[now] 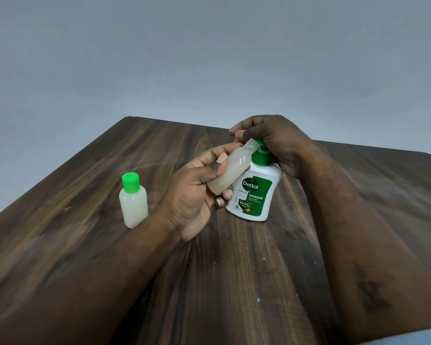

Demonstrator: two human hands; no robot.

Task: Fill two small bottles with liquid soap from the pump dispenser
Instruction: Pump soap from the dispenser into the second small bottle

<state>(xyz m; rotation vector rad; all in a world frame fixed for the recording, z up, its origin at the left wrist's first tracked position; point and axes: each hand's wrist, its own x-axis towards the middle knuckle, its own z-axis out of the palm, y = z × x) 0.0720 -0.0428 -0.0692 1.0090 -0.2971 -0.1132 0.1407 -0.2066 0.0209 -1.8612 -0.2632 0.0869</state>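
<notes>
A white pump dispenser (pixel 255 192) with a green label stands on the wooden table (pixel 234 270). My right hand (pixel 279 143) lies over its green pump head, fingers curled round the top. My left hand (pixel 197 192) grips a small uncapped bottle (pixel 230 170) of pale liquid, tilted so its open neck is up against the pump's nozzle. A second small bottle (pixel 133 204), full of pale liquid and closed with a green cap, stands upright on the table to the left.
The table's far edge runs behind the dispenser, with a plain grey wall (pixel 209 58) beyond. Both of my forearms stretch across the table toward the bottles.
</notes>
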